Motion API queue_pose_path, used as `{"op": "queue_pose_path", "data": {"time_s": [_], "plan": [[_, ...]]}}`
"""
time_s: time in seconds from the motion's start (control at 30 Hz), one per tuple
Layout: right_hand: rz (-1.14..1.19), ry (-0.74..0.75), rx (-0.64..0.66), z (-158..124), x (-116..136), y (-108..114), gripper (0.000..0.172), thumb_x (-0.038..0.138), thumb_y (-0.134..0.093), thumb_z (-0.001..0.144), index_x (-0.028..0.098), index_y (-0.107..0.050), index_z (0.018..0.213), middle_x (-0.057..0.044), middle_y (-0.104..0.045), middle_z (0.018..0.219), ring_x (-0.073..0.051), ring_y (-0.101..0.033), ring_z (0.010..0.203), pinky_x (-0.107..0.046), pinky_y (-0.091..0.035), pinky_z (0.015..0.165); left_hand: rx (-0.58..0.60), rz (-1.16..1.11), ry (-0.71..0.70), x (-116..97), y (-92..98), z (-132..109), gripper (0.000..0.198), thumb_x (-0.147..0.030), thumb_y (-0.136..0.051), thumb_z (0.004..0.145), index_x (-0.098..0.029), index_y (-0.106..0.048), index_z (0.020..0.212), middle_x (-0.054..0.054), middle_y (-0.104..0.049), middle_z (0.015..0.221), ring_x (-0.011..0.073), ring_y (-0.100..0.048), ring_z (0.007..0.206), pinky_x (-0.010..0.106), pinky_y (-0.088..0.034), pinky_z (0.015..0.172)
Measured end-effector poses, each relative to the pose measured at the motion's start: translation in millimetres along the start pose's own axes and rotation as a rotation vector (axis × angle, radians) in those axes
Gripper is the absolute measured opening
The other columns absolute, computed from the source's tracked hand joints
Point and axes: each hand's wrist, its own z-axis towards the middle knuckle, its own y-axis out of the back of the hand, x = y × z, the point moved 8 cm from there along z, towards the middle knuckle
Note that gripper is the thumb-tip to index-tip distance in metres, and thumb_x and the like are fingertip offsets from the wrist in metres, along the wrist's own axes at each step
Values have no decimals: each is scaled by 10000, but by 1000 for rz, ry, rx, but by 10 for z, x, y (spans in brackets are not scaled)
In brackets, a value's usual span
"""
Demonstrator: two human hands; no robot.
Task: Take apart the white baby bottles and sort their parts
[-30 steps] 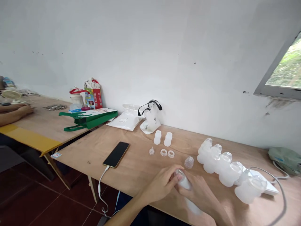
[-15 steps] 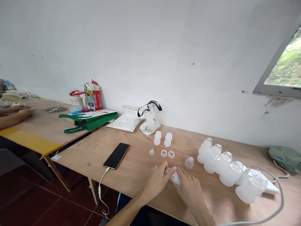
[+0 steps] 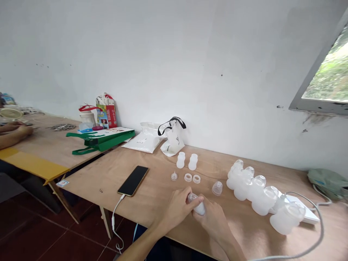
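Close to the table's front edge, a small frosted baby bottle [image 3: 200, 208] lies tilted between my two hands. My left hand [image 3: 179, 203] is closed over its clear upper end, with the thumb across the top. Around the lower part, my right hand [image 3: 213, 216] is wrapped and hides much of it. A clear dome cap [image 3: 217, 188] rests just beyond my right hand. Farther back are two screw rings [image 3: 188, 177] and a nipple [image 3: 174, 176]. Behind them stand two uncapped bottles [image 3: 193, 161].
Several capped bottles [image 3: 265, 200] form a row at right, by a white device [image 3: 308, 212] with a grey cable. A phone [image 3: 133, 181] is plugged in at left. Behind lie a white plastic package [image 3: 144, 140], a white tote [image 3: 173, 141] and a green bag [image 3: 108, 139]. Another person's hands [image 3: 19, 130] are far left.
The bottle in my hands has turned slightly, showing more of its clear top and frosted body. My right hand has shifted a little left. The whole view has drifted slightly.
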Motion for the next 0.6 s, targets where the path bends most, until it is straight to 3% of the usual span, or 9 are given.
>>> {"op": "queue_pose_path", "data": {"time_s": [0.1,0.2,0.33,0.5,0.6], "plan": [[-38,48,-35,-8,29,-32,91,269,-537,928,247,-626,932,-15,-781,855,-247,-736,783,-264,-296,590,-78,62,13,48,-11,30,538,-582,-558,929,-201,-332,623,-67,-353,558,121,-375,572,287,-202,573],[-15,46,-49,-32,48,25,96,240,-534,916,242,-627,940,-13,-777,860,-248,-730,808,-266,-315,607,-74,-2,-34,-15,33,28,510,-525,-553,923,-199,-321,608,-64,-335,558,114,-360,569,284,-203,569],[183,89,36,-75,144,129,123,221,-523,895,244,-643,898,8,-762,824,-213,-703,740,-260,-369,623,-25,-13,-96,-117,88,-3,478,-507,-548,922,-193,-376,606,-60,-391,563,113,-375,568,282,-219,574],[430,167,117,-96,228,213,129,224,-520,873,227,-642,829,20,-723,785,-174,-639,693,-253,-390,613,-30,-3,-56,-135,89,-36,472,-493,-536,944,-191,-415,601,-57,-408,559,119,-396,569,277,-249,576],[461,142,145,-75,171,196,96,185,-541,801,215,-631,787,34,-701,757,-161,-613,687,-243,-384,608,33,-49,-73,-230,70,-95,288,-443,-586,934,-202,-577,776,-41,-580,740,143,-511,701,255,-341,643]]}}
